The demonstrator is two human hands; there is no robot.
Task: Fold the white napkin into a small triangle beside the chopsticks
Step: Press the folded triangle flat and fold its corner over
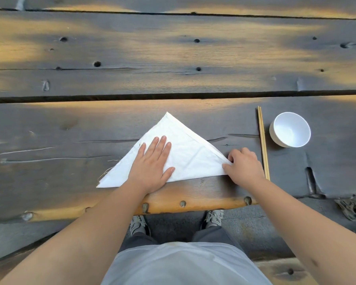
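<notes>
Head view: napkin (pixel 190 153) folded in a triangle on table (pixel 49 161).
Left hand (pixel 152 163): flat, pressing napkin.
Right hand (pixel 244 166): pinching napkin corner, near chopsticks (pixel 263 141).

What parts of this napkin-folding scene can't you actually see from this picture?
- Head view: the napkin's middle lies under the flat left hand.
- Its right corner is covered by the right hand's curled fingers.
- The chopsticks' near tips pass behind that wrist.
- How many layers the cloth has: too fine to tell.
</notes>
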